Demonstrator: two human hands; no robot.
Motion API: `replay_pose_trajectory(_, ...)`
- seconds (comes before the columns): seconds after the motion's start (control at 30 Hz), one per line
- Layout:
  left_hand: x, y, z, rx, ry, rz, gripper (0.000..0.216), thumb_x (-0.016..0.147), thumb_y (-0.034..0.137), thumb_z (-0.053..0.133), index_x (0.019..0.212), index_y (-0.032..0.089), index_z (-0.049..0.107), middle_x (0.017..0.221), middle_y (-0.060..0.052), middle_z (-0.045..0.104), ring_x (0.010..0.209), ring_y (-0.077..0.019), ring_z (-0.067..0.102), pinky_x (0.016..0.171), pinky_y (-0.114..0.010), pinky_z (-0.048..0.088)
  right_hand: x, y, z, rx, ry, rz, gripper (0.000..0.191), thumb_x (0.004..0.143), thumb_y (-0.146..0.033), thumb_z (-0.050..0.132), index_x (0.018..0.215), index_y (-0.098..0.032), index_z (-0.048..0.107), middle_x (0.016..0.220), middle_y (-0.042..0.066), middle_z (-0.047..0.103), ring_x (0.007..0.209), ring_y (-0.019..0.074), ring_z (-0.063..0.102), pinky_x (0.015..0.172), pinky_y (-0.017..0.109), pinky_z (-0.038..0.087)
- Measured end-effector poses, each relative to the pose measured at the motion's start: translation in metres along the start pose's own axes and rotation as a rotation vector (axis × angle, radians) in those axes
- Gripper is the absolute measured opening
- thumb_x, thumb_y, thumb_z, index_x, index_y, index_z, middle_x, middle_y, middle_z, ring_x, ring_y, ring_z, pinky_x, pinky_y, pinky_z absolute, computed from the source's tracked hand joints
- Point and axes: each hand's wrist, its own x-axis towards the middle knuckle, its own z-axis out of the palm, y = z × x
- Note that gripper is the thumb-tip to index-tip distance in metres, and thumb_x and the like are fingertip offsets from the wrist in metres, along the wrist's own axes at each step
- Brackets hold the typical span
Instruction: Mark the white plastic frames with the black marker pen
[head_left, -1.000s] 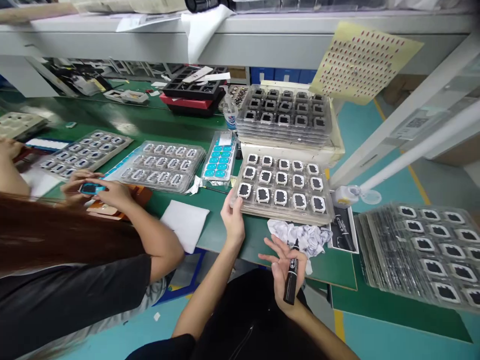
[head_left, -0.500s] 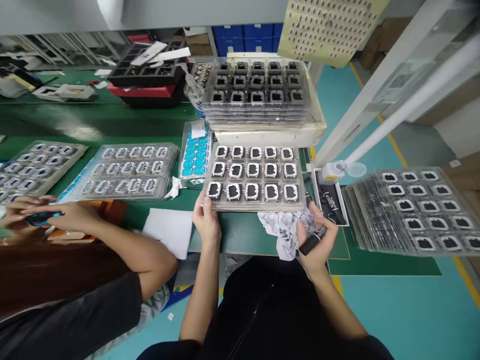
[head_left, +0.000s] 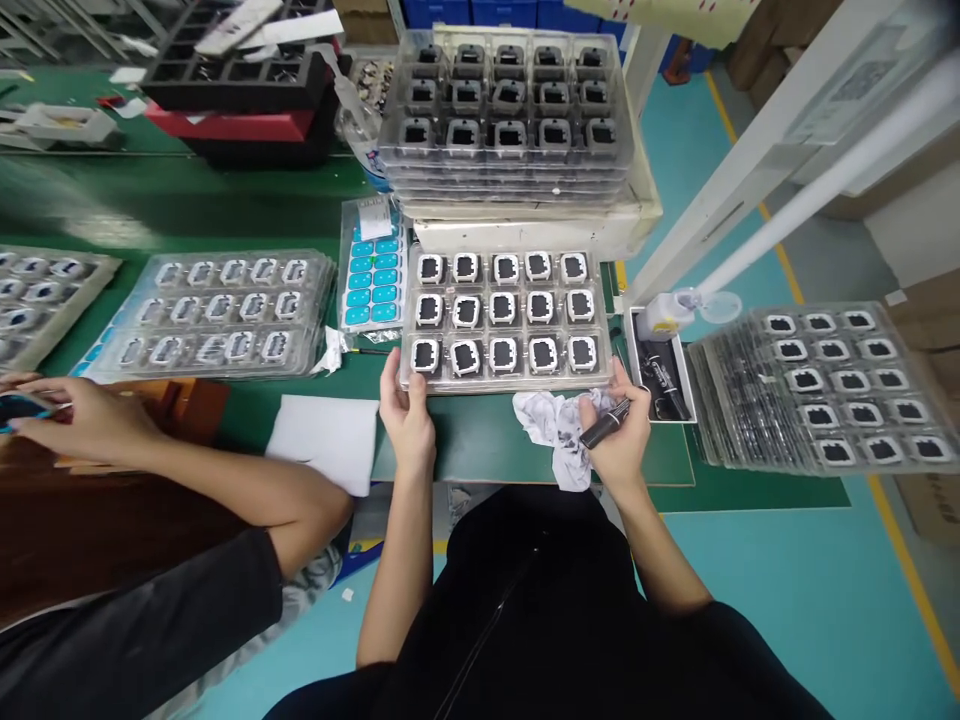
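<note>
In front of me lies a clear plastic tray (head_left: 521,330) holding rows of white watch-case-like frames with dark centres. My left hand (head_left: 409,420) grips its front left corner, thumb on top and fingers along the side. In my right hand (head_left: 624,440) is a black marker pen (head_left: 604,424), held against the palm and pointing down to the left. The fingertips of that hand reach the tray's front right corner. Below the tray's front edge, beside the pen, lies a crumpled, stained white cloth (head_left: 551,425).
Behind stand stacked trays (head_left: 510,150) on a white box (head_left: 525,235). A small box (head_left: 690,405) with a bottle and black pens is right, near another tall tray stack (head_left: 847,390). Left are a blue sticker sheet (head_left: 373,280), a white cloth (head_left: 322,440) and a co-worker's arm (head_left: 247,480).
My right hand has moved up and left with the marker, its fingers now at the tray's right corner. My left hand stays on the tray. The camera view has tilted down.
</note>
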Motion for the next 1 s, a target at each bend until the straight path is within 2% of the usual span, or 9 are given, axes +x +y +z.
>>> replay_pose_trajectory(0.1, -0.002, -0.001, -0.003, 0.035, -0.004, 0.001, 0.086, 0.1, 0.079, 0.082, 0.161, 0.019, 0.071, 0.168, -0.02, 0.071, 0.159, -0.0361, 0.068, 0.14, -0.046, 0.049, -0.01, -0.005, -0.004, -0.054, 0.121, -0.158, 0.039, 0.101, -0.03, 0.086, 0.123, -0.03, 0.053, 0.164, 0.024, 0.073, 0.153, 0.0385, 0.073, 0.125, 0.067, 0.059)
replay_pose_trajectory(0.17, -0.003, 0.0, -0.003, 0.073, -0.007, -0.001, 0.084, 0.101, 0.08, 0.08, 0.16, 0.019, 0.072, 0.169, -0.019, 0.071, 0.16, -0.0361, 0.067, 0.14, -0.046, 0.049, -0.019, -0.011, -0.006, -0.045, 0.135, -0.319, 0.044, 0.098, -0.023, 0.089, 0.124, -0.031, 0.054, 0.146, 0.017, 0.084, 0.134, 0.0351, 0.082, 0.115, 0.062, 0.065)
replay_pose_trajectory(0.23, -0.004, 0.0, -0.003, 0.085, -0.013, -0.006, 0.085, 0.101, 0.081, 0.078, 0.16, 0.019, 0.073, 0.169, -0.02, 0.07, 0.16, -0.0362, 0.068, 0.139, -0.046, 0.05, -0.028, -0.018, -0.005, -0.01, 0.013, -0.463, 0.044, 0.097, -0.016, 0.088, 0.125, -0.031, 0.058, 0.124, 0.009, 0.09, 0.11, 0.0293, 0.087, 0.1, 0.051, 0.07)
replay_pose_trajectory(0.3, -0.004, 0.001, -0.002, 0.072, -0.008, -0.011, 0.09, 0.099, 0.083, 0.079, 0.16, 0.017, 0.072, 0.168, -0.021, 0.071, 0.159, -0.0371, 0.068, 0.139, -0.047, 0.05, -0.035, -0.023, -0.002, -0.056, -0.162, -0.528, 0.036, 0.099, -0.013, 0.084, 0.123, -0.029, 0.062, 0.124, 0.01, 0.09, 0.109, 0.0295, 0.087, 0.095, 0.049, 0.07)
replay_pose_trajectory(0.47, -0.001, 0.005, -0.002, 0.084, -0.01, -0.021, 0.089, 0.1, 0.081, 0.08, 0.162, 0.019, 0.071, 0.167, -0.02, 0.072, 0.16, -0.0374, 0.067, 0.14, -0.048, 0.049, -0.039, -0.019, 0.007, -0.367, -0.381, -0.453, 0.02, 0.106, -0.014, 0.073, 0.122, -0.025, 0.069, 0.141, 0.016, 0.085, 0.12, 0.037, 0.078, 0.098, 0.054, 0.063)
replay_pose_trajectory(0.63, 0.0, 0.004, -0.005, 0.073, -0.042, -0.023, 0.083, 0.102, 0.077, 0.08, 0.162, 0.02, 0.07, 0.169, -0.019, 0.071, 0.161, -0.0365, 0.066, 0.141, -0.048, 0.048, -0.03, 0.01, -0.004, -0.433, -0.361, -0.393, 0.048, 0.094, 0.007, 0.057, 0.128, -0.024, 0.072, 0.13, 0.014, 0.085, 0.118, 0.036, 0.075, 0.098, 0.051, 0.061)
replay_pose_trajectory(0.8, -0.004, -0.001, -0.008, 0.054, -0.062, -0.023, 0.086, 0.101, 0.077, 0.082, 0.165, 0.021, 0.067, 0.168, -0.021, 0.071, 0.157, -0.0365, 0.07, 0.137, -0.05, 0.053, -0.018, 0.029, -0.014, -0.493, -0.346, -0.386, 0.074, 0.08, 0.012, 0.053, 0.141, -0.024, 0.072, 0.117, 0.01, 0.086, 0.107, 0.0348, 0.076, 0.089, 0.046, 0.064)
replay_pose_trajectory(0.87, -0.007, -0.001, -0.009, 0.057, -0.083, -0.03, 0.088, 0.102, 0.076, 0.08, 0.169, 0.022, 0.063, 0.166, -0.021, 0.072, 0.155, -0.0363, 0.072, 0.136, -0.05, 0.054, -0.013, 0.031, -0.015, -0.481, -0.332, -0.356, 0.071, 0.083, 0.01, 0.056, 0.142, -0.025, 0.073, 0.114, 0.01, 0.086, 0.106, 0.0343, 0.078, 0.086, 0.045, 0.064)
replay_pose_trajectory(1.0, -0.008, 0.004, -0.008, 0.099, -0.084, -0.018, 0.086, 0.103, 0.077, 0.08, 0.167, 0.021, 0.067, 0.171, -0.02, 0.069, 0.162, -0.0375, 0.066, 0.14, -0.05, 0.05, -0.007, 0.026, -0.012, -0.397, -0.317, -0.317, 0.04, 0.099, -0.005, 0.066, 0.131, -0.027, 0.075, 0.119, 0.009, 0.087, 0.107, 0.0332, 0.08, 0.089, 0.045, 0.066)
